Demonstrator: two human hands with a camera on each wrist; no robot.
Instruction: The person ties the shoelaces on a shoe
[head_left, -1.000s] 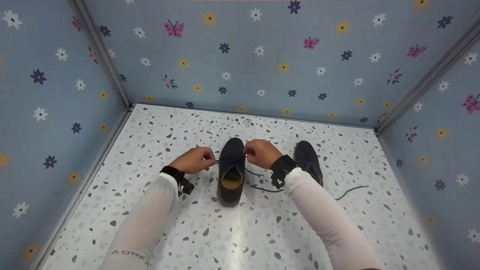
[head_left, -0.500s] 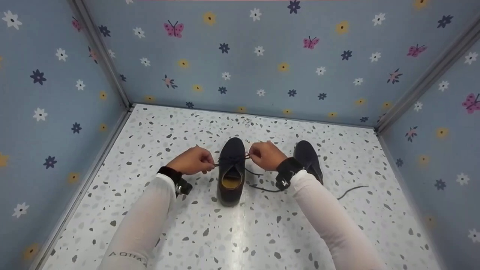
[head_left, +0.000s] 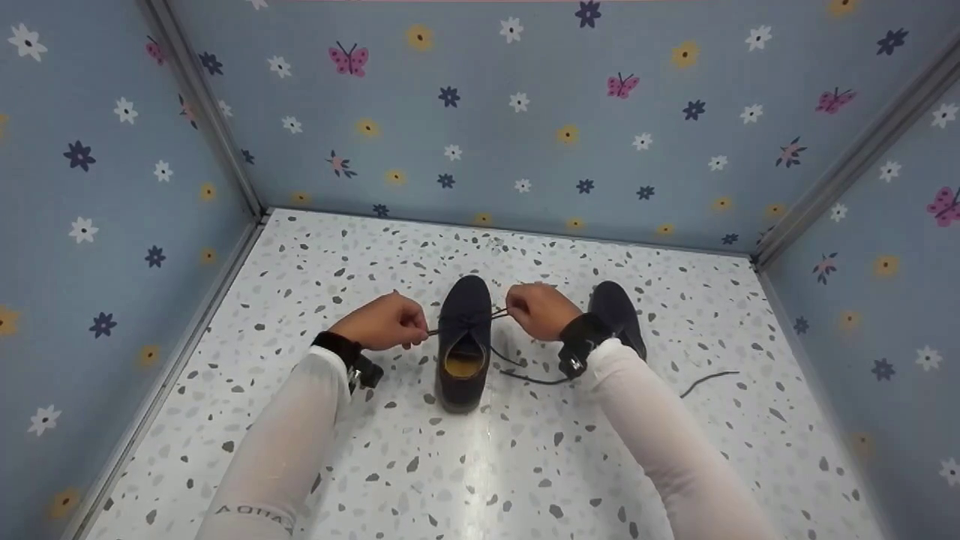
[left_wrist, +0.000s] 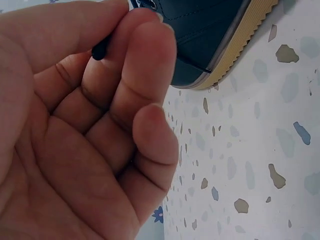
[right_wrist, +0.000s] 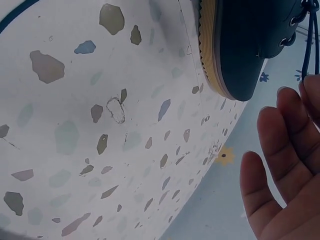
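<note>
A dark shoe with a tan sole edge stands on the floor between the hands, toe pointing away. My left hand, at the shoe's left, pinches a shoelace between thumb and forefinger; a dark tip of it pokes out in the left wrist view. On the other side, my right hand pinches a doubled stretch of lace drawn out sideways. In the right wrist view two lace strands run from a knot at the eyelets down to the fingertips.
A second dark shoe stands to the right, partly behind the right wrist. Loose laces lie on the speckled floor, one end farther right. Flower-patterned panels enclose the floor at the back and both sides.
My right hand has moved right, away from the shoe, drawing out more of the doubled lace. My left hand has shifted slightly left, still pinching its lace. The shoe has stayed put.
</note>
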